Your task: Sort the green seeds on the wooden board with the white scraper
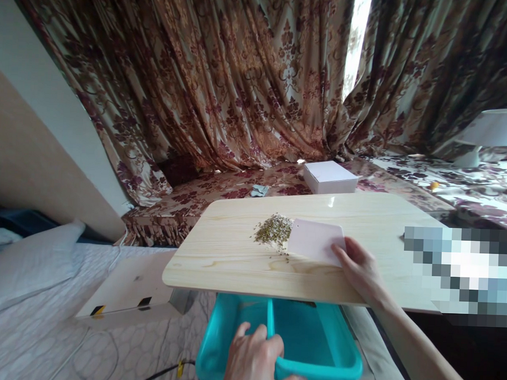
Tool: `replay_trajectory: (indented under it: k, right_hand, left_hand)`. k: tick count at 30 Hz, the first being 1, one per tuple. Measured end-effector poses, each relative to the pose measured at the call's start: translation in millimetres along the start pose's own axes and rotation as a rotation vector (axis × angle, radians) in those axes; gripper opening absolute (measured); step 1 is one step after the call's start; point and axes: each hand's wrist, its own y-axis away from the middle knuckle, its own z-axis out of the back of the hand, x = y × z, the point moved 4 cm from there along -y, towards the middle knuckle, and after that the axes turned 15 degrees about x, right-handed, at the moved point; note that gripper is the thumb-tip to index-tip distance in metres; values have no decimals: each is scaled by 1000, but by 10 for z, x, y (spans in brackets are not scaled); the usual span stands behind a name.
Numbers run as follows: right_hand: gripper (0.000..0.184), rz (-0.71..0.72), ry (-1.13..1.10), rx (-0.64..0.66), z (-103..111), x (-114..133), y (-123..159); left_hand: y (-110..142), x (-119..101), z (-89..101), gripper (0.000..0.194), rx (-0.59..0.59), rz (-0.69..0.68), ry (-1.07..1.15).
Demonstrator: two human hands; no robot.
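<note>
My right hand [361,267] grips a flat white plastic scraper [314,240] by its right end, thumb on top. The scraper lies almost flat on a pale wooden board [221,272], its left edge against a heap of small green and whitish grains [274,229]. A few grains are scattered around the heap. Below the board's near edge, my left hand [256,356] is curled over the front rim and divider of a teal two-compartment bin [326,371]. The board hides the bin's far side. Some dark bits show at the back of its right compartment.
Behind the board, a white box [331,177] and a folded cloth [259,190] rest on a patterned cover. A pale carton [129,282] lies on the bed to the left. A black cable [159,372] runs beside the bin. A blurred object [462,275] stands at right.
</note>
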Motion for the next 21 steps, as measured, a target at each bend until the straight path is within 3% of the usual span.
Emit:
replay_trajectory:
  k: [11, 21]
  right_hand:
    - [16, 30, -127, 56, -28, 113, 81]
    - [15, 12, -55, 63, -25, 109, 81]
  left_hand:
    - [-1, -9, 5, 25, 24, 21, -9]
    - [-5, 7, -12, 25, 6, 4, -19]
